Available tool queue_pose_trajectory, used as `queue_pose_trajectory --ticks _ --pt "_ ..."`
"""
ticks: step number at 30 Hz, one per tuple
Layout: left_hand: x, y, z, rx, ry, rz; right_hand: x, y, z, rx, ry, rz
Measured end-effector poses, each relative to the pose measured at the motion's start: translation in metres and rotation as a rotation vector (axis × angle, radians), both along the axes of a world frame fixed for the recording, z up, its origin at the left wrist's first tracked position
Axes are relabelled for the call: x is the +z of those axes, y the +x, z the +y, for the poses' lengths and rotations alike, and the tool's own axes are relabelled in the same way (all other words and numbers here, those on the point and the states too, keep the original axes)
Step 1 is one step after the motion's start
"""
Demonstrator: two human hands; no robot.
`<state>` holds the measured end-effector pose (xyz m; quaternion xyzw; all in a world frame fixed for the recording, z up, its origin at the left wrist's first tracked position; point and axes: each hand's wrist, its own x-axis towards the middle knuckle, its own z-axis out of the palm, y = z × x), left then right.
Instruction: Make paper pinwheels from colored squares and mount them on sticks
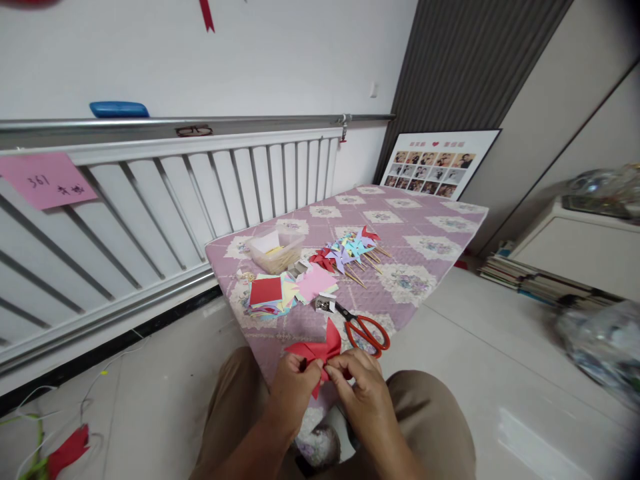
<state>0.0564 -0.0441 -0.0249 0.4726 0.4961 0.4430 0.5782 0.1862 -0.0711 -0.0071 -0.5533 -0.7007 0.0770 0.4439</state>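
A red paper pinwheel (327,341) is held between my two hands over the near edge of the table. My left hand (295,383) pinches it from the left, thumb near its centre. From the right, my right hand (361,380) closes thumb and finger at the middle of the pinwheel; anything small between those fingertips is hidden. Just beyond lie orange-handled scissors (367,332) and a small open box of metal pieces (325,303). A stack of coloured paper squares (267,293) sits to the left, with pink paper sheets (316,283) beside it.
Finished pinwheels on sticks (345,253) lie in a pile mid-table, beside a clear plastic box of sticks (276,250). The patterned tablecloth (373,217) covers the table. A white radiator (260,180) runs along the left wall. Books (533,283) are stacked at right.
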Motion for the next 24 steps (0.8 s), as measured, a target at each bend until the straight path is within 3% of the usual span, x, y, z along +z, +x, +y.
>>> queue_pose_trajectory --ticks 12,17,24 --pt "0.0065 -0.0009 0.0014 -0.003 0.002 -0.059 0.0007 -0.0027 -0.0001 -0.058 0.035 -0.009" --pt "0.0084 -0.0023 0.0026 -0.019 0.040 -0.059 -0.0002 -0.0015 0.0006 0.011 0.041 0.005" --pt "0.0100 -0.0076 0.0031 -0.055 0.075 0.033 0.0050 -0.0017 0.0001 0.071 -0.076 0.093"
